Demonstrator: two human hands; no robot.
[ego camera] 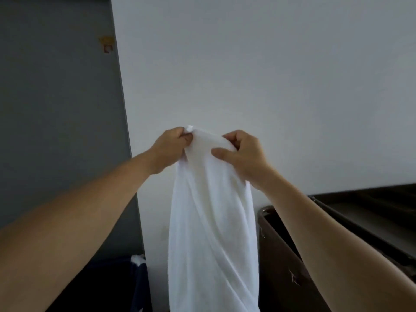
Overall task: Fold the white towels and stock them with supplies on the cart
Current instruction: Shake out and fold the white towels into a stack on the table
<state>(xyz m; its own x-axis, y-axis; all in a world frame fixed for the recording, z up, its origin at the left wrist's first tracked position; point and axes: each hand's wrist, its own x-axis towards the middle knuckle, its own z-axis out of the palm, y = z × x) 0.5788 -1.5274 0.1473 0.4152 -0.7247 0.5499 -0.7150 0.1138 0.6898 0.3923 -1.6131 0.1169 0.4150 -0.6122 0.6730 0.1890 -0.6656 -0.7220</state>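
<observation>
White wall (270, 75) fills the background, with a grey panel (56, 109) to its left and a dark brown unit (360, 217) at the lower right. Held up in front of the wall, the white towel (213, 221) hangs with its long axis vertical, its top edge bunched between the hands and its lower end running out of view (soft lengthwise folds run down it). The left hand (171, 149) pinches the top left corner with curled fingers. The right hand (245, 156) grips the top right, thumb on the front, fingers curled behind.
</observation>
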